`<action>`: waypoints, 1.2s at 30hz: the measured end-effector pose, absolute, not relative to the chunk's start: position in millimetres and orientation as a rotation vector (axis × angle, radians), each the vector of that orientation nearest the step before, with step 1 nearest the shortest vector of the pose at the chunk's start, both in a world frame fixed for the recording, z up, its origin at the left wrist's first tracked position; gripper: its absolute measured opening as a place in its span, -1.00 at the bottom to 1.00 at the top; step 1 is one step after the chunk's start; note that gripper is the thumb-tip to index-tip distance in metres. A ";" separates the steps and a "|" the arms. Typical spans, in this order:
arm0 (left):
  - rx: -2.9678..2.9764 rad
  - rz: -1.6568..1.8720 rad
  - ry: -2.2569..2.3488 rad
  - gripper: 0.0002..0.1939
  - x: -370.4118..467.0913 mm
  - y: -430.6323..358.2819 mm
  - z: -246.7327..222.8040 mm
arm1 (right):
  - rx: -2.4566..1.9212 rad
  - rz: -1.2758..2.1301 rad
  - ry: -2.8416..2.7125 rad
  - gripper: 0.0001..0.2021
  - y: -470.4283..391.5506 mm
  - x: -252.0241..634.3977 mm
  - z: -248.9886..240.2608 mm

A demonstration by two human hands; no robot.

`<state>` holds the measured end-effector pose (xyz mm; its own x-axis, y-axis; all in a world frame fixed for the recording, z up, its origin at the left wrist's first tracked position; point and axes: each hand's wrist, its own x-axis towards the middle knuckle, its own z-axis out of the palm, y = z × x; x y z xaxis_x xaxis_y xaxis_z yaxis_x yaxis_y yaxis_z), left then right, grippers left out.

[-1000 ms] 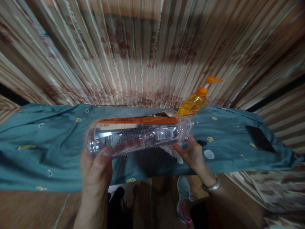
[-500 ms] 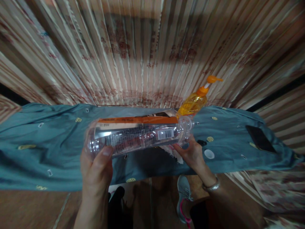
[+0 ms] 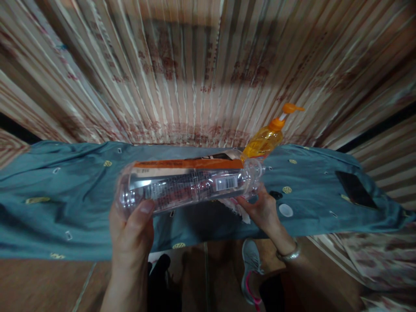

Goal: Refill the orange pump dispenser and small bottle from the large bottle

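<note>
A large clear plastic bottle (image 3: 191, 184) with an orange-edged label and a barcode lies sideways above the cloth. My left hand (image 3: 134, 225) grips its base end, thumb on the near side. At the neck end, my right hand (image 3: 260, 208) has its fingers closed beneath the bottle; most of the fingertips are hidden. A crumpled whitish piece (image 3: 238, 210) hangs just left of my right hand, and whether the hand holds it is unclear. Behind the neck stands a pump bottle (image 3: 263, 141) of yellow liquid with an orange pump.
A teal patterned cloth (image 3: 78, 195) covers the long table. To the right are a black phone-like slab (image 3: 355, 189), a white round cap (image 3: 286, 210) and a small black object (image 3: 276, 195). A pleated curtain (image 3: 195, 78) hangs behind; a shoe (image 3: 251, 268) shows below.
</note>
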<state>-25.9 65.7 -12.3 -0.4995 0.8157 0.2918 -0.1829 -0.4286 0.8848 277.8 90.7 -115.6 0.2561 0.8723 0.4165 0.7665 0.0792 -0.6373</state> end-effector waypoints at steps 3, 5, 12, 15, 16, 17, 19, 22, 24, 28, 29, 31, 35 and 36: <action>0.965 1.976 1.106 -0.37 -26.2 65.6 -11.2 | -1.716 0.161 -1.520 -0.23 90.7 277.9 -115.9; 0.973 1.973 1.109 -0.36 -27.2 65.6 -10.8 | -1.721 0.157 -1.517 -0.21 90.8 277.9 -115.9; 1.015 1.969 1.108 -0.40 -27.6 64.9 -12.0 | -1.695 0.174 -1.515 -0.24 91.2 277.2 -114.2; 1.031 1.968 1.109 -0.42 -26.5 65.0 -11.0 | -1.707 0.180 -1.517 -0.22 91.2 277.7 -114.0; 1.032 1.962 1.106 -0.43 -26.3 65.1 -10.7 | -1.710 0.180 -1.515 -0.21 91.1 277.8 -114.1; 1.029 1.962 1.104 -0.43 -26.2 65.3 -10.5 | -1.709 0.179 -1.515 -0.20 91.1 277.9 -114.1; 1.013 1.971 1.100 -0.43 -26.2 65.9 -10.5 | -1.704 0.184 -1.513 -0.19 91.0 277.8 -114.2; 0.988 1.980 1.099 -0.40 -26.1 66.5 -10.9 | -1.708 0.183 -1.510 -0.20 90.7 277.4 -114.3; 0.983 1.985 1.104 -0.38 -25.9 66.5 -11.2 | -1.710 0.178 -1.509 -0.21 90.6 277.5 -114.4; 0.974 1.975 1.097 -0.39 -26.1 66.0 -11.7 | -1.713 0.173 -1.518 -0.21 90.8 278.3 -115.2; 0.967 1.971 1.098 -0.39 -26.2 65.9 -12.0 | -1.715 0.168 -1.519 -0.22 90.9 278.5 -115.3; 0.972 1.967 1.111 -0.40 -26.4 65.7 -12.6 | -1.714 0.161 -1.517 -0.23 91.0 278.6 -115.4; 0.999 1.962 1.119 -0.42 -27.0 66.3 -14.7 | -1.723 0.174 -1.509 -0.23 91.2 278.4 -115.4; 0.996 1.961 1.113 -0.42 -27.3 66.6 -15.4 | -1.729 0.175 -1.510 -0.23 91.2 278.4 -115.4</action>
<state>-27.3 66.6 -15.4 -0.4892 0.8227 0.2895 -0.1736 -0.4172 0.8921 278.4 91.2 -115.4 0.2728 0.8781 0.3930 0.7648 0.0499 -0.6424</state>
